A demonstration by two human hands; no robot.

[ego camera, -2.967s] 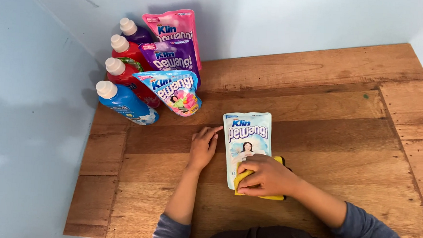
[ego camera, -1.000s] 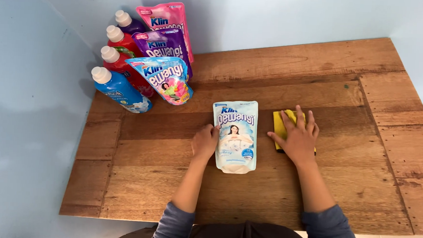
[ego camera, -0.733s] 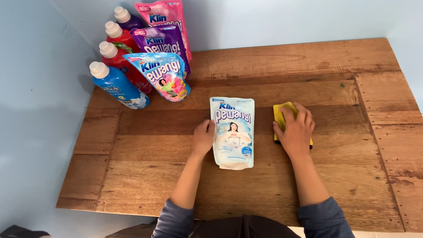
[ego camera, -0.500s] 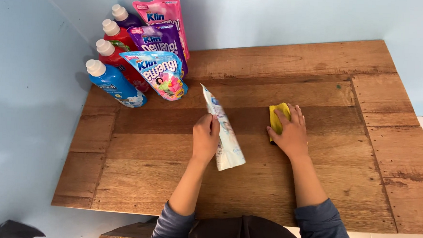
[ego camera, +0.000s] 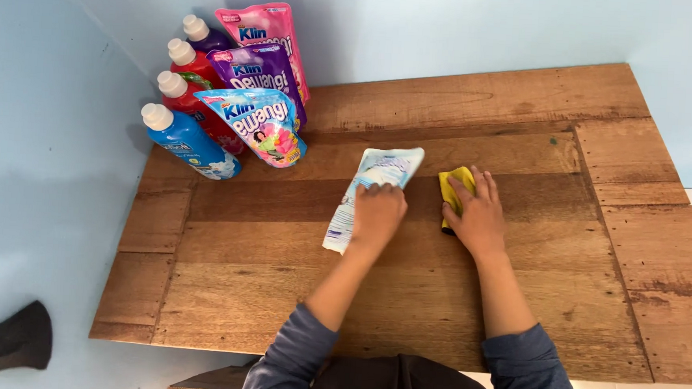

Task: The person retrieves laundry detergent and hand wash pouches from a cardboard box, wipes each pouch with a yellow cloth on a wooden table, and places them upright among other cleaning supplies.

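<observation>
The pale blue pouch (ego camera: 375, 190) lay on the plank worktop (ego camera: 564, 253), back side up, its long axis tilted so the top pointed away and a bit right. The left hand (ego camera: 376, 213) pressed flat on its glossy, crinkly plastic, fingers loosely spread. Just beside it, the right hand (ego camera: 477, 219) rested open on a soft yellow sponge (ego camera: 452, 186), not gripping it.

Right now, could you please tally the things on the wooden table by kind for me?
Bottles with white caps: 4 (blue, two red, purple)
Standing pouches: 3 (pink, purple, light blue)
Flat pale blue pouch under the left hand: 1
Yellow sponge under the right hand: 1
Total: 9
</observation>
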